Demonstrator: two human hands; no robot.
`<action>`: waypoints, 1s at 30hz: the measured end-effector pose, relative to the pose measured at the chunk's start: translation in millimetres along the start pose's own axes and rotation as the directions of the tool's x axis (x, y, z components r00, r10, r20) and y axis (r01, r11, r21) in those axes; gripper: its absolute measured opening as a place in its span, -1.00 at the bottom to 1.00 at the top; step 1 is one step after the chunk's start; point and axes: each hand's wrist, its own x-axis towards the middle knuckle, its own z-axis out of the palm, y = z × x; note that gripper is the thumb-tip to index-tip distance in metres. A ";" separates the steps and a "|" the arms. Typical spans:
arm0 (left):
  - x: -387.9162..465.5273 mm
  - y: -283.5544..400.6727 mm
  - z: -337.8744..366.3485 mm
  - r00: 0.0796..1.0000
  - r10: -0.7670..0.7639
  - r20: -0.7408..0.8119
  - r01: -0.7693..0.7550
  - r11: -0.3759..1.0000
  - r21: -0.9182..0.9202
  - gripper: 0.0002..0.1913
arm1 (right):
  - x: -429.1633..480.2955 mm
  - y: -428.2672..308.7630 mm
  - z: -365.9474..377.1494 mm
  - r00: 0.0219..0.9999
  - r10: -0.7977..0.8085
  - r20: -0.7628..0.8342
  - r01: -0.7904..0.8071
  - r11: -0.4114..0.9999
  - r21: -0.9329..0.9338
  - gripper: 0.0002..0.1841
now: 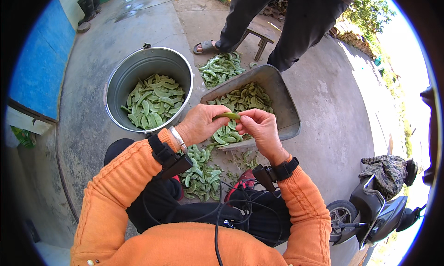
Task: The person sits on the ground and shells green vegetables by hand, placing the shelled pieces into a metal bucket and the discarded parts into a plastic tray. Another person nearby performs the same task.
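A green bean pod is stretched between my two hands, above a metal scoop-shaped bin. My left hand grips one end of it, while the thumb and fingertips of my right hand pinch the other. Inside the bin lie many flat bean pods, partly hidden by my hands. To the left stands a metal bucket with more flat green pods in it. Between my feet is a heap of pods on the concrete.
Another pod pile lies beyond the bin. A person in dark trousers and a grey sandal stands there by a wooden stool. Black cables hang across my lap. A scooter is at the right, rubber boots at far left.
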 end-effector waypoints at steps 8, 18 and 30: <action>1.6 11.3 -1.6 0.999 0.040 -0.029 -0.043 0.993 -0.108 -0.82 | 1.6 -5.0 8.7 0.991 0.118 -0.059 -0.088 0.926 0.367 -0.91; 6.0 8.9 -11.5 0.990 -0.018 -0.142 -0.044 0.908 -0.416 -0.76 | 23.4 35.2 13.8 0.970 0.213 0.115 -0.241 0.804 0.543 -0.98; 5.5 -15.1 -73.9 0.918 -0.037 -0.394 0.183 0.923 0.339 -0.82 | 40.2 185.7 -26.8 0.818 0.492 0.299 -0.124 0.658 -0.743 -0.87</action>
